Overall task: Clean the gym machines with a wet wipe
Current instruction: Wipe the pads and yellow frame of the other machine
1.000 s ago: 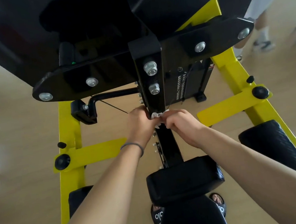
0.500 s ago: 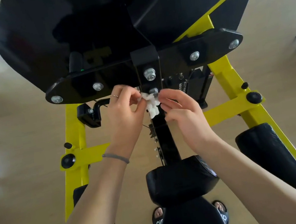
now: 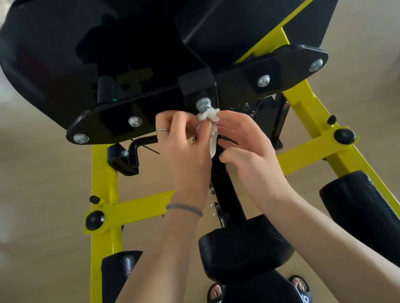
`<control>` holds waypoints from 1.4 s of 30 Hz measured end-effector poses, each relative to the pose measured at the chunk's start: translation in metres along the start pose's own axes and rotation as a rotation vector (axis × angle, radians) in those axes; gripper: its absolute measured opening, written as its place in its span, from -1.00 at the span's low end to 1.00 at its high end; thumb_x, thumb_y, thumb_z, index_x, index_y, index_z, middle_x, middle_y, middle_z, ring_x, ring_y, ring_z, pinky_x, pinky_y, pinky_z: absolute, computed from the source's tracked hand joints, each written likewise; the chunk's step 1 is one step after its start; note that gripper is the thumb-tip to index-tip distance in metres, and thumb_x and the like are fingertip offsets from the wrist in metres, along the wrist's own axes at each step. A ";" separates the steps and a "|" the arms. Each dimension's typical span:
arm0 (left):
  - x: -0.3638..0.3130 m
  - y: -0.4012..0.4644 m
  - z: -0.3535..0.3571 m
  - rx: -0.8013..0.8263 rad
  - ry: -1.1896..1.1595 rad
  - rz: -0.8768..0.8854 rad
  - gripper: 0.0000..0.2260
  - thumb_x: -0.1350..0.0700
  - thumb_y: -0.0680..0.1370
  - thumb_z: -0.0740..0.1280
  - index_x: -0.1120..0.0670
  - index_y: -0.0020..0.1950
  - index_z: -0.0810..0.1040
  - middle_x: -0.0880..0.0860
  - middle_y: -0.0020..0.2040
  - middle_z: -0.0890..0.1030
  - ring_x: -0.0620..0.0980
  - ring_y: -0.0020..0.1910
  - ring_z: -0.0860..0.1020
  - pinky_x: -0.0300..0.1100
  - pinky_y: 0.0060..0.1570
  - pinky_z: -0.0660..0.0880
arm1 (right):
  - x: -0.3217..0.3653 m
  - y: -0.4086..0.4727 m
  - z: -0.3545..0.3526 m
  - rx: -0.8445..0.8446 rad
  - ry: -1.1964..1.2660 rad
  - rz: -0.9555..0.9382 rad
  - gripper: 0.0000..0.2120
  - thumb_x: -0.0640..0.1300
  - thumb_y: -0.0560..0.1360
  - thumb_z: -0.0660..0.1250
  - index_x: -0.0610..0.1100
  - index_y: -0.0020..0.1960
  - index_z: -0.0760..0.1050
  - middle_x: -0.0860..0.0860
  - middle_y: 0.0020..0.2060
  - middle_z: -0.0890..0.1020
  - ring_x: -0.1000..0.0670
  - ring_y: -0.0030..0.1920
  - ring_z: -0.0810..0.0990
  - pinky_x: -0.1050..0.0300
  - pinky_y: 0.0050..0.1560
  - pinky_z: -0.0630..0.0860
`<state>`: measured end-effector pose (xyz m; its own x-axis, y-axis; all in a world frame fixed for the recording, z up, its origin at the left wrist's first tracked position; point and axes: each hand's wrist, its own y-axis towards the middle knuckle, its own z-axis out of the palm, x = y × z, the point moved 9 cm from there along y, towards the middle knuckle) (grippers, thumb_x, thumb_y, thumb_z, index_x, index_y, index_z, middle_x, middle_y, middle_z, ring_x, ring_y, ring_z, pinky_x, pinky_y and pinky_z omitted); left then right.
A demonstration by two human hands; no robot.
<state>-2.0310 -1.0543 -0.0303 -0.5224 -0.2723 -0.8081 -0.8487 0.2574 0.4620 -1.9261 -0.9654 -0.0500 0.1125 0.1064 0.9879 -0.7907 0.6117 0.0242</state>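
Up against the glossy black post's steel bolt (image 3: 201, 104), both hands, left (image 3: 185, 153) and right (image 3: 246, 147), pinch a crumpled, limp white wet wipe (image 3: 211, 123).

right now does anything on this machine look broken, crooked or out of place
Nothing stands out. The bolts on the black plate look seated, the yellow frame shows no damage, and the pads look intact. The left hand and right hand hold the wet wipe just under the centre bolt.

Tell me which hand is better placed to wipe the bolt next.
The left hand, probably: it pinches the wipe right under the bolt. The right hand sits lower, holding only the wipe's tail.
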 end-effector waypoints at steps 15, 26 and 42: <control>0.007 0.013 -0.002 0.069 0.051 -0.030 -0.58 -0.03 0.46 0.53 0.16 -0.21 0.34 0.04 -0.24 0.42 0.00 -0.29 0.39 -0.11 -0.33 0.41 | -0.005 0.006 -0.009 0.007 -0.092 0.032 -0.33 -0.50 0.41 0.21 -0.02 0.41 0.49 0.11 0.31 0.54 0.17 0.36 0.47 0.05 0.42 0.44; -0.043 0.037 -0.047 -0.137 0.074 0.289 -0.93 0.25 0.59 0.37 0.26 -0.04 0.59 0.14 -0.11 0.57 -0.05 -0.17 0.50 -0.34 -0.16 0.43 | 0.016 0.011 -0.027 -0.128 -0.064 -0.037 -0.39 -0.48 0.42 0.23 -0.04 0.37 0.51 0.10 0.27 0.60 0.15 0.32 0.53 0.09 0.35 0.51; -0.102 0.018 0.061 0.367 0.597 0.809 -0.90 0.32 0.50 0.34 0.13 -0.13 0.55 0.06 -0.12 0.59 0.05 -0.07 0.54 0.00 -0.26 0.51 | 0.031 0.030 -0.069 -0.384 0.015 -0.092 -0.56 -0.34 0.44 0.24 -0.11 0.27 0.57 0.02 0.13 0.67 0.07 0.18 0.62 0.02 0.23 0.57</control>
<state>-1.9880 -0.9650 0.0385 -0.9590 -0.2798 0.0446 -0.2077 0.8011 0.5613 -1.9050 -0.8900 -0.0294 0.1838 0.0470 0.9818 -0.4943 0.8678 0.0510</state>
